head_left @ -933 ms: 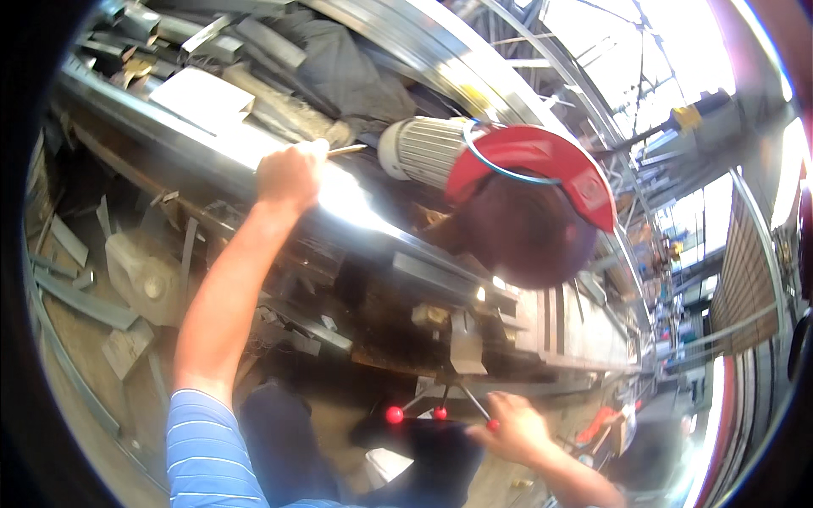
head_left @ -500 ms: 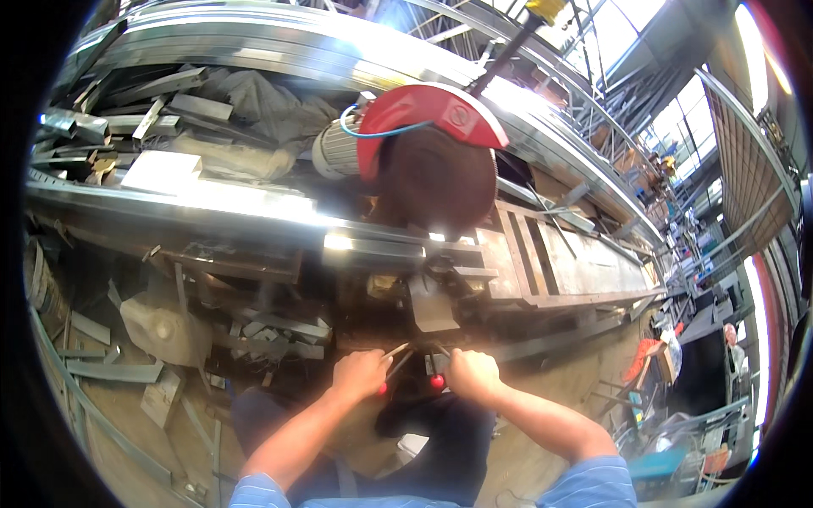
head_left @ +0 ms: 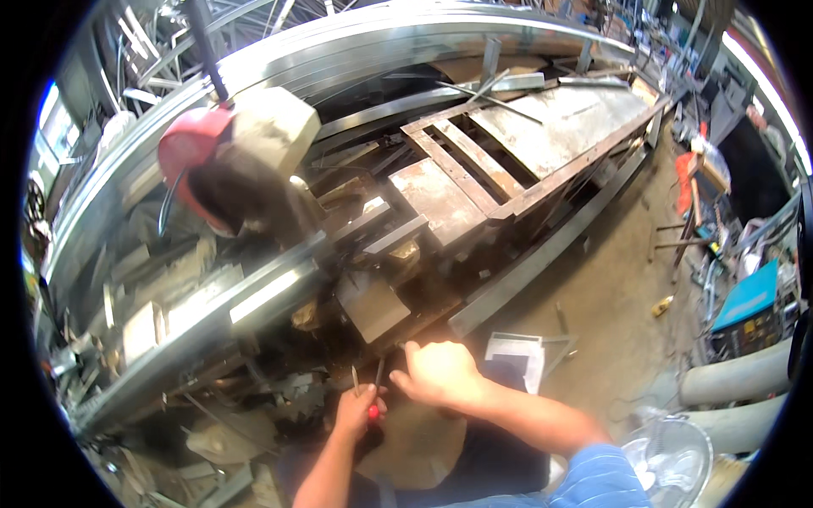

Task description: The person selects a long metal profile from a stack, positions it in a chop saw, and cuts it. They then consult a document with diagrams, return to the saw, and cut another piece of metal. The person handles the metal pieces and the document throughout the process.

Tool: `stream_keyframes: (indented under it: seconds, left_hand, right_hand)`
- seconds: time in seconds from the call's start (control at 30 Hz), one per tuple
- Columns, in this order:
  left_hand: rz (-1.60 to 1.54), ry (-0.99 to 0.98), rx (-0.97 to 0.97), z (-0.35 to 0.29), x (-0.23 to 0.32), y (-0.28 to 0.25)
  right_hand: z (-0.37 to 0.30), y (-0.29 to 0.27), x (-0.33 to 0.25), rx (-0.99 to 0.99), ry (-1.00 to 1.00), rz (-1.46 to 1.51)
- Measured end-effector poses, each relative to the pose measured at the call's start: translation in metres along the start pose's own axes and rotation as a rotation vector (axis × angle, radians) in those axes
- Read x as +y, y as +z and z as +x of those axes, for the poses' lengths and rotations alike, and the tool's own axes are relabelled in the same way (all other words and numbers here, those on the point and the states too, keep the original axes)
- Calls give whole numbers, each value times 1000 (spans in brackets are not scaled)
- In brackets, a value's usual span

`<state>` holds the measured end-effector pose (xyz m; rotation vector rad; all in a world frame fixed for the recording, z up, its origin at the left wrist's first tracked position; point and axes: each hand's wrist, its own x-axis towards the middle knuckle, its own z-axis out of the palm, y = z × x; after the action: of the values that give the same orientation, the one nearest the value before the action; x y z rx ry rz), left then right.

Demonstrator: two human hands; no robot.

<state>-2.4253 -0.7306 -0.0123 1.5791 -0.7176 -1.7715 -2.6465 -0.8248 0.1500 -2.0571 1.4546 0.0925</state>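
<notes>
My left hand is closed around a thin metal crank handle with a red knob, one of several spokes below the machine's clamp. My right hand is curled at the upper right of the same spokes, its thumb beside a thin rod; its fingers hide what they grip. Above my hands, a flat plate juts from the clamp. A long metal profile lies across the machine to the left. The cut-off saw's dark disc, under a red guard, stands above that profile.
A rusty slatted bench runs off to the upper right, with loose metal strips on it. Metal offcuts lie at the lower left. To the right are a standing fan, a blue-topped machine and an orange cloth.
My view has turned to the right, so saw and profile sit farther left. My hands have come closer together on the spokes; the left is now lower than the right.
</notes>
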Motion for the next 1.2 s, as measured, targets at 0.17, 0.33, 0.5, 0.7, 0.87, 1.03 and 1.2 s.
stream_keyframes:
  seconds: [0.17, 0.33, 0.5, 0.7, 0.87, 1.03, 1.2]
  left_hand:
    - [-15, 16, 4, -1, -4, -1]
    - [32, 63, 97, -1, -13, 4]
    - [37, 245, 273, 2, -17, 21]
    - [204, 159, 515, -17, 8, 41]
    - [231, 471, 972, -77, 34, 13]
    - [337, 618, 1122, -112, 64, -59]
    - [978, 765, 1141, -109, 142, -98]
  right_hand:
    - [1, 26, 43, 328, -162, 607]
    - [11, 40, 67, 268, -787, 1143]
    - [6, 53, 54, 490, -708, 1109]
    - [16, 50, 82, 259, -608, 1512]
    - [25, 55, 47, 561, -626, 1368]
    - [21, 117, -34, 295, -838, 259]
    - [100, 287, 34, -401, -547, -829]
